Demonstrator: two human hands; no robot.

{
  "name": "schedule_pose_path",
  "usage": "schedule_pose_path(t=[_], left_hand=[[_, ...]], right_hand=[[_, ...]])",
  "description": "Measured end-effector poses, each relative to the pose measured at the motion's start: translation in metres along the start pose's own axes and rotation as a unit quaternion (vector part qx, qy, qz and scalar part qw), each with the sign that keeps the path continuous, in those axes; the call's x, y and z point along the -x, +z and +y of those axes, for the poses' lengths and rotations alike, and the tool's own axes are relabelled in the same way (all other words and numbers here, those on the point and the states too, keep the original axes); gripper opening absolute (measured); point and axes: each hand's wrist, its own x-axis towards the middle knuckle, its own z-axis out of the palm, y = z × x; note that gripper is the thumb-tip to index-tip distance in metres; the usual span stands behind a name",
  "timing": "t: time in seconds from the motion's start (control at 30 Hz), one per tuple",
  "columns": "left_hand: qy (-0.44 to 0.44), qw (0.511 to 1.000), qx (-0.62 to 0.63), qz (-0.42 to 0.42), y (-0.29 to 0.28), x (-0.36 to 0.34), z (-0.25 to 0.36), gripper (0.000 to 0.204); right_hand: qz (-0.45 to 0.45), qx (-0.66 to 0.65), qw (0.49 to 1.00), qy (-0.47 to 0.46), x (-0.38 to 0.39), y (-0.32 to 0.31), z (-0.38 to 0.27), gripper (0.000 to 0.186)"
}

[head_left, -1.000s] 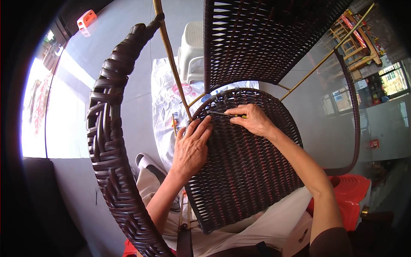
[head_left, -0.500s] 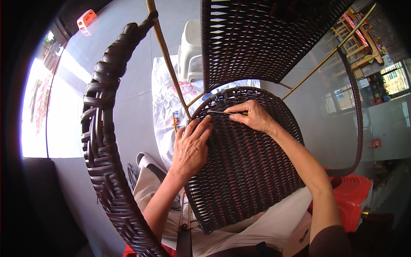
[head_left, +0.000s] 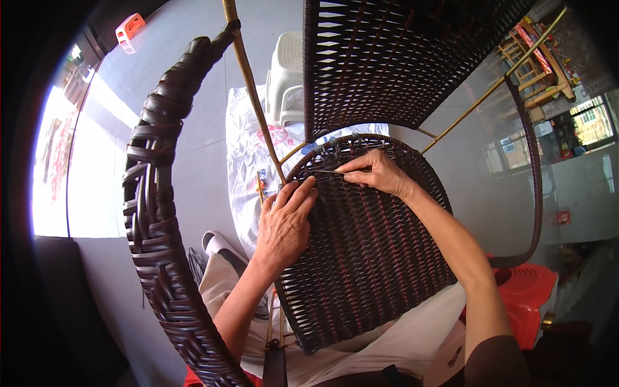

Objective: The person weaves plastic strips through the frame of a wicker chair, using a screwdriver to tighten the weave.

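Observation:
The woven dark brown seat (head_left: 367, 258) of a wicker chair lies across my lap, with reddish strands running through it. My left hand (head_left: 284, 226) rests on the seat's left edge, fingers stretched over the weave near the corner. In a pinch, my right hand (head_left: 380, 175) holds a slim screwdriver (head_left: 327, 171) by its handle, mostly hidden in the fingers. Its thin metal shaft points left over the far part of the weave, close to my left fingertips. Whether its tip is under a strand I cannot tell.
The chair's woven backrest (head_left: 387, 77) rises beyond the seat, and a thick wrapped armrest (head_left: 155, 219) curves along the left. Bare frame poles (head_left: 255, 97) stand between. A white stool (head_left: 285, 71) and white sheeting (head_left: 245, 148) lie beyond; a red stool (head_left: 525, 297) is at right.
My right hand and the screwdriver have shifted only slightly, and the shaft looks a little lower in angle. My left hand keeps its place on the weave. The whole view has moved a little.

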Motion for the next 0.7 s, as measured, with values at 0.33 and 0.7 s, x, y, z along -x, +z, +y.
schedule_pose_path(t=[0.33,0.7], left_hand=[[0.0,1.0,-0.001,-0.018,0.001,0.001,-0.004,0.048],[0.009,1.0,0.001,0.005,0.004,-0.001,-0.002,0.051]], right_hand=[[0.132,0.051,0.984,-0.111,0.014,0.024,0.003,0.018],[-0.081,-0.169,0.977,0.102,-0.004,-0.016,0.0,0.018]])
